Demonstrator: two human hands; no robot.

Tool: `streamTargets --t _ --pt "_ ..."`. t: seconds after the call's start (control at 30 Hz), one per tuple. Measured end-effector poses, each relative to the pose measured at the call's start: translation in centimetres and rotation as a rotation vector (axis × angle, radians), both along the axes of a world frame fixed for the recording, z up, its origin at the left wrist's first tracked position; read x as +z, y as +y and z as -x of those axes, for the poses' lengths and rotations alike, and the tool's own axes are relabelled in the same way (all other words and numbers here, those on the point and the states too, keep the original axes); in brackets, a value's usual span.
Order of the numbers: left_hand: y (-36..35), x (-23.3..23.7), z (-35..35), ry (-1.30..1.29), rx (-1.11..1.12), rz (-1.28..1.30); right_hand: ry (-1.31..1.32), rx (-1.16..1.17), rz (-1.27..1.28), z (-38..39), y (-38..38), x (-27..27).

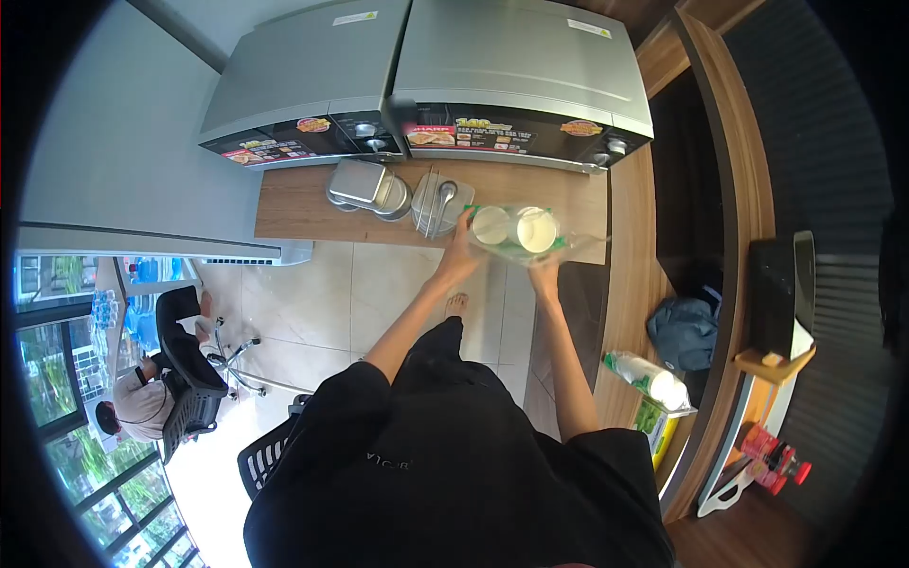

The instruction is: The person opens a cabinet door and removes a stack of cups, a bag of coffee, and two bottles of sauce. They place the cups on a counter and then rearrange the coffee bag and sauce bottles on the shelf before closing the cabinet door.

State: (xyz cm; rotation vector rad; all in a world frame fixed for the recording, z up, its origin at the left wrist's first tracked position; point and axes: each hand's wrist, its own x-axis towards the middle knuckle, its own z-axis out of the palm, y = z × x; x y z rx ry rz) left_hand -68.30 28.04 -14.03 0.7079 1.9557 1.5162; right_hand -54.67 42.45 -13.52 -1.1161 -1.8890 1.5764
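Note:
In front of me, over the wooden counter [312, 213], are white paper cups [537, 230] in a clear plastic sleeve [507, 251] with green print. Two round cup ends show side by side, slightly blurred. Wrapped round the sleeve's left side is my left hand [458, 256], closed on it. My right hand [543, 275] grips the near side of the same packet, its fingers partly hidden by the plastic. Just left of the packet lie a spoon [446, 193] and chopsticks [432, 210] on a metal lunch box [456, 210].
Two grey ovens [516, 57] stand at the counter's back. More metal containers [365, 185] sit at left. On the right shelf are another cup packet [653, 381], a grey-blue cloth item [684, 331] and red bottles [772, 459]. A person [142, 402] sits at far left.

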Motion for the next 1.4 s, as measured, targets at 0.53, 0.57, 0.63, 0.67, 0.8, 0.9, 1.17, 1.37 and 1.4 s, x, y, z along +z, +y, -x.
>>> streamTargets --t 0.53,0.57,0.63,0.67,0.8,0.9,1.17,1.37,1.4 --pt "-2.8 -9.0 -3.1 0.112 -0.143 0.222 -0.096 0.02 0.312 -12.3 -2.1 -7.2" --pt "-3.6 -10.9 -4.0 0.076 -0.229 0.228 -0.088 0.001 0.293 -14.6 -3.1 -7.5" --pt "-3.6 -10.9 -6.4 -0.094 -0.437 0.226 -0.048 -0.121 0.319 -18.6 -5.6 -7.8" --pt "-3.0 -10.5 -7.9 -0.11 -0.557 0.236 -0.006 -0.223 0.356 -20.9 -7.0 -7.8" --pt "0.3 -3.8 -16.5 0.056 -1.05 0.266 0.153 -0.635 0.337 -29.6 -13.1 -4.5" --pt "1.7 4.6 -25.8 0.274 -1.371 -0.147 0.242 -0.89 0.106 -35.5 -18.2 2.1" --pt "-2.5 22.7 -51.0 0.477 -1.569 -1.123 0.025 -1.403 -0.618 -52.9 -29.1 18.5" --pt "-0.2 28.3 -65.2 0.644 -1.238 -1.002 0.128 -1.526 -0.726 -66.8 -25.7 27.3" --pt "1.4 27.7 -67.2 0.607 -1.222 -0.958 0.099 -1.515 -0.764 -70.0 -24.4 26.1"
